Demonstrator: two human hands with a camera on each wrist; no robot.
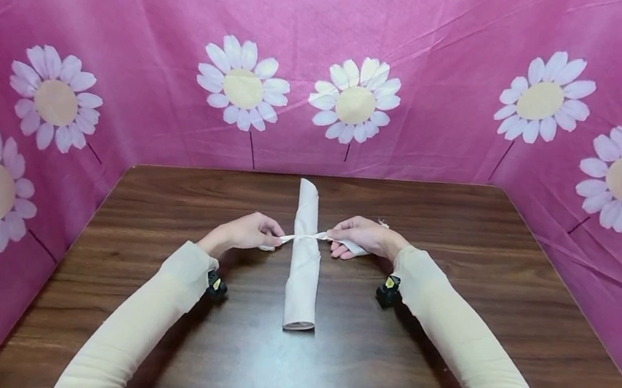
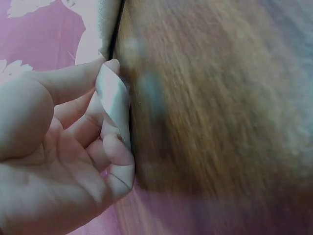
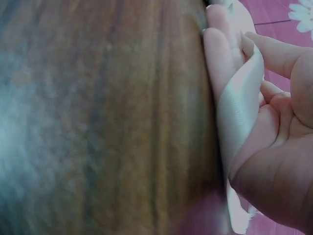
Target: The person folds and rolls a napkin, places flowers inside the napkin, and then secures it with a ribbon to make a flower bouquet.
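Note:
A white cloth roll [image 1: 303, 280] lies lengthwise on the wooden table, its open end facing me. Across its middle runs a narrow white ribbon [image 1: 309, 236], twisted and drawn out to both sides. My left hand [image 1: 248, 230] pinches one end between thumb and fingertips, just left of the roll. In the left wrist view a short length of ribbon [image 2: 113, 93] hangs down along the fingers. To the right of the roll, my right hand [image 1: 361, 236] pinches the other end. Its ribbon tail [image 3: 239, 105] lies across the palm in the right wrist view, with a frayed end.
The dark wooden table [image 1: 191, 350] spreads around the roll. A pink curtain [image 1: 315, 7] with white daisies surrounds its back and sides. Small black cameras hang below both wrists, close over the tabletop.

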